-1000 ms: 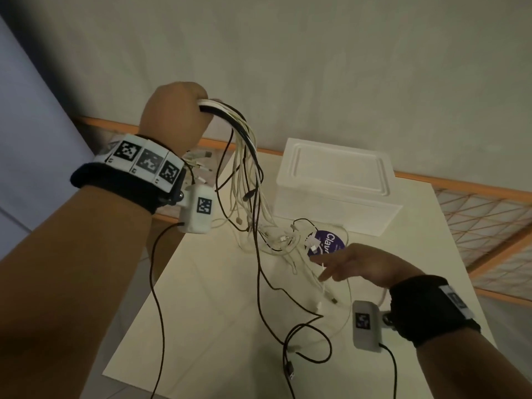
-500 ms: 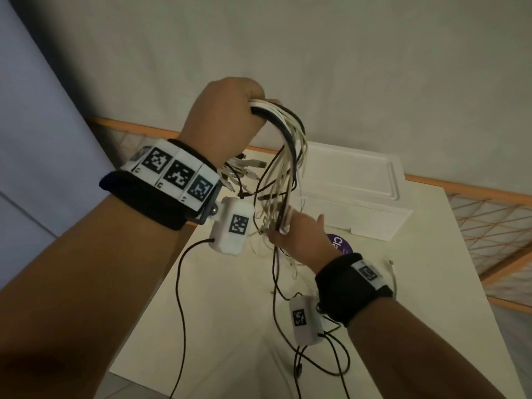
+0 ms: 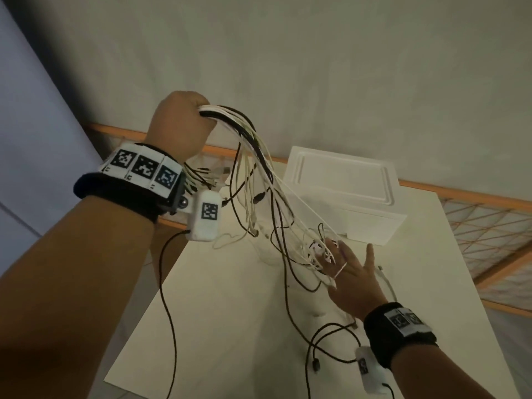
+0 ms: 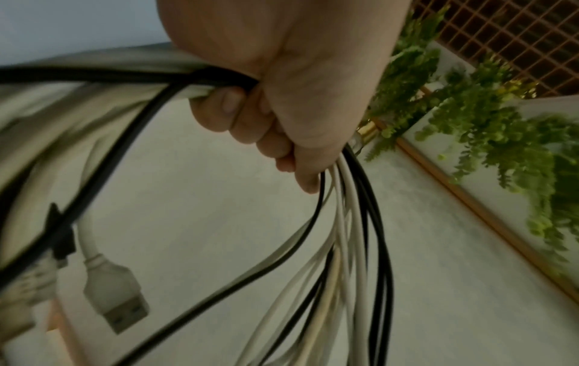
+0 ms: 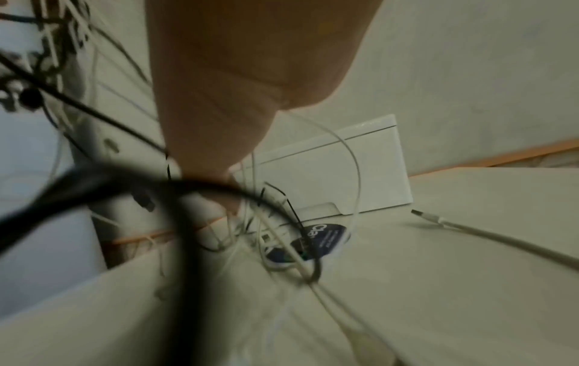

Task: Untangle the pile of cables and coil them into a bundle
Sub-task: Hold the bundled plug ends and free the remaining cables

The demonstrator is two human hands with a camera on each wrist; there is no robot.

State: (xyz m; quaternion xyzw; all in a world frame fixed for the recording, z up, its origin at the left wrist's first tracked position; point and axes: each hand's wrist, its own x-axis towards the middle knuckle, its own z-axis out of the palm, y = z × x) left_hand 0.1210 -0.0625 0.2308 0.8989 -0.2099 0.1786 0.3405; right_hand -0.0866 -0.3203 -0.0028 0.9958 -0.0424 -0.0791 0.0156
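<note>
My left hand (image 3: pixel 180 122) is raised high over the table and grips a bundle of white and black cables (image 3: pixel 253 156) in its fist. The left wrist view shows the fingers (image 4: pixel 250 123) curled round the cables (image 4: pixel 351 222), with a white USB plug (image 4: pixel 116 292) dangling. The strands hang down to a tangle (image 3: pixel 313 251) near the table. My right hand (image 3: pixel 349 272) is low at the right with its fingers spread straight, and thin white strands lie threaded between the fingers. A black cable (image 3: pixel 325 338) loops on the table (image 3: pixel 230 326) near my right wrist.
A white lidded box (image 3: pixel 342 194) stands at the table's back. A dark blue round label (image 5: pixel 316 241) lies in front of it among the cables. A loose white cable (image 5: pixel 488 236) lies on the right. An orange lattice rail (image 3: pixel 489 231) and green plants (image 4: pixel 501 138) border the table.
My right hand has dropped from the hanging strands toward the table and spread its fingers through the tangle. The left hand still holds the bundle high.
</note>
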